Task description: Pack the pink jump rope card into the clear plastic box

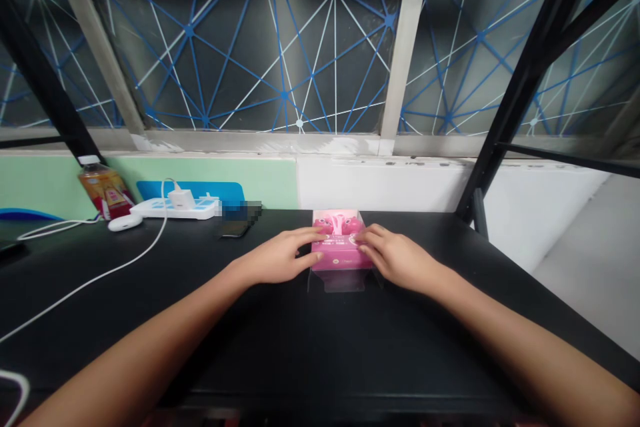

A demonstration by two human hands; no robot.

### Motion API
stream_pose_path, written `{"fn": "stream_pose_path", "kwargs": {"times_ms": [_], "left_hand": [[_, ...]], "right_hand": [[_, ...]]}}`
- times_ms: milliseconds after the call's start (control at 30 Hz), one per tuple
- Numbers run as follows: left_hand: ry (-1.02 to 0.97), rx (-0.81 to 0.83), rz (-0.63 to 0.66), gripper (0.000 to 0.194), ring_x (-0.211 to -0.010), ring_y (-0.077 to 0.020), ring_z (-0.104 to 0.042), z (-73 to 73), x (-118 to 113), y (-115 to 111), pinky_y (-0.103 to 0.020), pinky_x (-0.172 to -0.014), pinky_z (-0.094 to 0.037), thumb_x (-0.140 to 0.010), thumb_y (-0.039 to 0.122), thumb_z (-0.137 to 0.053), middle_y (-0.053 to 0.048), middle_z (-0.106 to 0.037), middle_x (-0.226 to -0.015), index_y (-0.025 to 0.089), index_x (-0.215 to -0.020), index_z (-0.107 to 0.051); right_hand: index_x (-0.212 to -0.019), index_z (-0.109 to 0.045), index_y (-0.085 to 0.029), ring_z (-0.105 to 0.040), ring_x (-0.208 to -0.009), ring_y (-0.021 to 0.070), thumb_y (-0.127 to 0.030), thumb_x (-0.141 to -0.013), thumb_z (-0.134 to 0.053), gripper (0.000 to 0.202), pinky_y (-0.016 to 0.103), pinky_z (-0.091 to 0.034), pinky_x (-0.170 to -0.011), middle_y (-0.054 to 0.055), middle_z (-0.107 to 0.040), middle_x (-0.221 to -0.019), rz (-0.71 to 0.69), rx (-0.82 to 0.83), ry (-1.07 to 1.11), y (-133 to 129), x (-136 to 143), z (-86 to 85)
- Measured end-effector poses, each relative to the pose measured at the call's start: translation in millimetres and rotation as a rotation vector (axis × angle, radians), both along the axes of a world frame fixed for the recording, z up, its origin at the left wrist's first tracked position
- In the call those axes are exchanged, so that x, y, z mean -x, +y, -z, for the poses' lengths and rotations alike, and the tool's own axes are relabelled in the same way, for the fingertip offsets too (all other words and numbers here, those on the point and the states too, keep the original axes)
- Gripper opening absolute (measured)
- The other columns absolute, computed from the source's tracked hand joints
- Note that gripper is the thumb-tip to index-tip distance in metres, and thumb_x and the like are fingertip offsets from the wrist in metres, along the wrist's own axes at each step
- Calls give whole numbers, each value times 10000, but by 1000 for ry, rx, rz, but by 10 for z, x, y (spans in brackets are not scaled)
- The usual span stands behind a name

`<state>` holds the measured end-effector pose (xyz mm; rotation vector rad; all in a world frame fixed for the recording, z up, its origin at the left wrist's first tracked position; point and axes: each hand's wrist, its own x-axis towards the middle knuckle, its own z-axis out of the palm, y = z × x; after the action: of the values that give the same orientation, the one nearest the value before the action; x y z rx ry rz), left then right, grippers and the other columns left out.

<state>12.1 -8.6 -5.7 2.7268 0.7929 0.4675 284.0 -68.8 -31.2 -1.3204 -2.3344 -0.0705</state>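
- At the far middle of the tabletop [320,347], near the wall: a pink box [343,257], lying flat between two bare hands, with a printed front and a pale rim at the back.
- Inside or on top of the box: rounded pink shapes to either side of a paler pink strip; too small to tell more.
- At the box's left edge: the left hand [285,255], with fingertips on the upper side and the thumb lower, near the front corner; a gap between thumb and fingers.
- At the box's right edge: the right hand [395,257], bent over at the fingers, with tips touching the top and side.
- State of each grip: in contact with the box, fingers part-bent; cannot tell whether gripping firmly or only resting there.
- Just in front of the box: a faint see-through patch; cannot tell whether clear plastic or a reflection.
- To the left, well apart from the box: a white power strip [205,208] with a white charger [181,199] plugged in, and from it a white cable [145,250] curving down to the left picture edge.
- Beside the strip: a dark flat slab [234,227], partly blurred into squares.
- Farther left: a white-capped bottle [110,190], tilted in view, and just before it a white rounded piece [125,222].
- Behind: a window [240,47] patterned with blue and white lines.
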Motion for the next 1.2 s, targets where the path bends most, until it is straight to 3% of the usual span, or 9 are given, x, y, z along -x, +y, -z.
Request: {"fn": "stream_pose_path", "kwargs": {"times_ms": [133,267,333,467,633,700,833,1000,1200], "left_hand": [[-5,24,-5,394,-1367,-197,-418,-1,-6,30,-395,-1164,-288,-1022,415,-354,12,-483,-1463,307,-1352,-539],[2,33,-40,437,-1370,-203,-415,-2,-2,54,-386,-1169,-287,-1022,474,-306,33,-479,-1463,306,-1339,-556],[12,16,-51,431,-1361,-212,-431,1,1,58,-375,-1159,-309,-1002,488,-361,28,-482,-1460,296,-1321,-578],[11,-13,-51,411,-1337,-215,-464,15,-4,58,-354,-1118,-373,-957,472,-477,8,-494,-1450,283,-1301,-598],[-16,-19,-50,386,-1314,-208,-492,14,-14,63,-352,-1107,-386,-960,451,-478,10,-519,-1426,282,-1278,-617],[-19,-11,-47,385,-1312,-209,-494,5,-7,67,-350,-1102,-391,-955,444,-490,12,-518,-1426,286,-1284,-613],[-34,-5,-36,393,-1312,-211,-495,-3,7,77,-336,-1066,-424,-926,410,-543,25,-498,-1442,315,-1305,-592],[-71,-20,-118,356,-1243,-220,-562,43,-29,100,-331,-997,-475,-908,408,-559,28,-554,-1391,333,-1247,-640],[-200,110,-269,317,-1100,-232,-652,120,-133,239,-314,-919,-510,-859,464,-609,12,-612,-1328,323,-1117,-726]], "right_hand": [[-1214,-590,-242,-644,-960,216,-309,-952,-497,286,394,-514,-876,92,-585,-1209,-20,91,101,-33,-44,-46],[-1423,-411,-288,-565,-1158,285,-516,-758,-723,769,427,-485,-940,95,-456,-1414,-51,205,41,-127,-51,-123],[-1459,-371,-264,-504,-1235,337,-595,-746,-703,854,482,-454,-969,128,-419,-1462,-25,176,-42,-176,2,-141],[-1358,-511,-206,-513,-1201,339,-493,-926,-520,519,524,-425,-958,151,-542,-1355,73,12,-145,-233,150,-104],[-1411,-441,-180,-404,-1305,365,-505,-746,-741,798,517,-383,-1013,175,-455,-1434,-7,-41,-170,-292,244,-92],[-1310,-541,-187,-456,-1259,330,-477,-833,-665,573,489,-374,-1020,158,-528,-1353,-65,-35,-163,-343,274,-155],[-976,-644,-184,-592,-969,205,-292,-935,-531,162,359,-425,-915,71,-663,-1027,-251,15,-162,-458,356,-293],[-853,-613,-183,-574,-671,153,-184,-921,-467,161,284,-394,-619,26,-654,-776,-313,104,-274,-541,421,-328],[-819,-643,-204,-583,-657,116,-147,-828,-550,110,241,-385,-599,-23,-669,-748,-477,275,-171,-652,367,-378]]}}
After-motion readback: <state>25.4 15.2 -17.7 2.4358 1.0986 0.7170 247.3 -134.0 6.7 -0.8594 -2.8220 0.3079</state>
